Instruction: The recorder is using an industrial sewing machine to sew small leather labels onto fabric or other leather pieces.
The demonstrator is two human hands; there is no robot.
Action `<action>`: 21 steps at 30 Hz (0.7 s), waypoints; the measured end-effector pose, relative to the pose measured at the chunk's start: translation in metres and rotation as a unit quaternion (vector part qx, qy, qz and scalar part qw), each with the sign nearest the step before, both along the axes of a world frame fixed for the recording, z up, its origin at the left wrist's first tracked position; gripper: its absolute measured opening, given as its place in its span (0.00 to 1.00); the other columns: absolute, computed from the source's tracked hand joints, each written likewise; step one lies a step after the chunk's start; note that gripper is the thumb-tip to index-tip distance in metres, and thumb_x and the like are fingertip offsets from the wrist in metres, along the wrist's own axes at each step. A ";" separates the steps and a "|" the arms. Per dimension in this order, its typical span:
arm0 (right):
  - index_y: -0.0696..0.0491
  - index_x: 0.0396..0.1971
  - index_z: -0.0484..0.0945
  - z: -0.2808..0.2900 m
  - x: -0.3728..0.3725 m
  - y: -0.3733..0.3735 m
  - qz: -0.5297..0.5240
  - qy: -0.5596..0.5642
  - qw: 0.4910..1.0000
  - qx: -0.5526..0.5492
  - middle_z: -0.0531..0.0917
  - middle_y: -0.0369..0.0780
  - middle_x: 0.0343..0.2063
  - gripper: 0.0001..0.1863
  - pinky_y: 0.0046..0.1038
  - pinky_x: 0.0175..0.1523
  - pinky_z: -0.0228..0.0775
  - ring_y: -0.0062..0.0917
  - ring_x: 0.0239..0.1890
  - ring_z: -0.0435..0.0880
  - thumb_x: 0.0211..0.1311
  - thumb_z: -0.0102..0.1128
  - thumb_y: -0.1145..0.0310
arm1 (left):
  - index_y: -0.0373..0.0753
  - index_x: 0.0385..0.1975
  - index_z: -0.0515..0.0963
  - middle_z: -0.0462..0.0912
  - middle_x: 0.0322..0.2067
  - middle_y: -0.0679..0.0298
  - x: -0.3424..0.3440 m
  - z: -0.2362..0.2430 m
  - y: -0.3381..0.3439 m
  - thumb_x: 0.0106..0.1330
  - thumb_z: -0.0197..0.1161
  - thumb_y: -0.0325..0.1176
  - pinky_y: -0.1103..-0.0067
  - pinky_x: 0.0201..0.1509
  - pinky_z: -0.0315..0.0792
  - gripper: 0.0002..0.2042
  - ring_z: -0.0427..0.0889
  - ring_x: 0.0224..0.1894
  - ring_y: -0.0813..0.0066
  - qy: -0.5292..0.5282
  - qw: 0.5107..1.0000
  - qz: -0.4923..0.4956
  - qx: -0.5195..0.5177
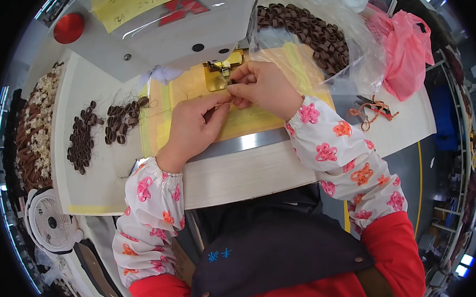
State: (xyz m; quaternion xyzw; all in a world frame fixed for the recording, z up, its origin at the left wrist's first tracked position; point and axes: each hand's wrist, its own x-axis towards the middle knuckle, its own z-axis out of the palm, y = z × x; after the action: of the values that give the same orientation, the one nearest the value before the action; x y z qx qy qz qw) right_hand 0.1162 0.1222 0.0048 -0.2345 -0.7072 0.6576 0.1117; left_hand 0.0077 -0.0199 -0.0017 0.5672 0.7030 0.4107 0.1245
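Item count: one left hand [192,124]; one right hand [270,88]; two floral sleeve covers [350,159]; one sewing machine [180,42]; one red knob [69,28]; two table clusters of brown loops [122,119]; one loop heap [323,36] in clear plastic [365,50]; one pink bag [406,56]; one white fan [51,221]; two apron studs [358,259]; individual loops uncountable

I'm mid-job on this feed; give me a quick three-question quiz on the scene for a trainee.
1. True or false: the left hand and the right hand are close together near the presser foot.
2. Which things lie on the table left of the left hand? A) pink plastic bag B) small brown loops C) orange cord
3. What pattern do the white oversleeves carry?

Key: 1. True. 2. B. 3. Pink and orange flowers.
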 end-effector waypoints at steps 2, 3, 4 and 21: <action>0.64 0.32 0.70 -0.002 0.001 -0.003 -0.007 0.011 1.000 0.021 0.78 0.39 0.21 0.10 0.17 0.24 0.70 0.18 0.19 0.77 0.51 0.57 0.76 | 0.38 0.33 0.77 0.75 0.20 0.57 -0.006 0.001 0.004 0.58 0.55 0.28 0.78 0.24 0.65 0.06 0.73 0.19 0.68 0.013 1.000 0.017 0.020; 0.63 0.30 0.71 -0.003 0.005 -0.009 -0.008 0.019 0.999 0.034 0.78 0.40 0.20 0.09 0.18 0.23 0.69 0.19 0.18 0.76 0.49 0.58 0.76 | 0.37 0.32 0.77 0.76 0.21 0.57 -0.007 0.001 0.011 0.58 0.54 0.28 0.78 0.24 0.65 0.06 0.73 0.19 0.68 0.006 0.997 0.020 0.072; 0.63 0.27 0.72 -0.003 0.008 -0.017 -0.003 0.030 0.999 0.044 0.77 0.40 0.19 0.08 0.19 0.23 0.69 0.19 0.17 0.76 0.47 0.58 0.76 | 0.37 0.32 0.77 0.76 0.21 0.58 -0.008 0.000 0.016 0.58 0.54 0.29 0.78 0.24 0.64 0.06 0.73 0.20 0.69 0.002 0.992 0.029 0.122; 0.63 0.29 0.71 0.011 -0.019 0.024 0.107 -0.069 0.991 0.033 0.78 0.41 0.19 0.08 0.21 0.23 0.71 0.22 0.19 0.78 0.51 0.56 0.74 | 0.36 0.36 0.77 0.65 0.12 0.74 -0.020 -0.003 0.022 0.55 0.59 0.27 0.86 0.19 0.55 0.09 0.60 0.16 0.89 -0.085 0.994 0.056 -0.050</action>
State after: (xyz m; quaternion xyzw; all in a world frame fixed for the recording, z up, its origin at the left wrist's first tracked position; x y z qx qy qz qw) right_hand 0.0976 0.1464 0.0156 -0.1987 -0.7552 0.6247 -0.0006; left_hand -0.0125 0.0017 -0.0042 0.4830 0.7402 0.4278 0.1890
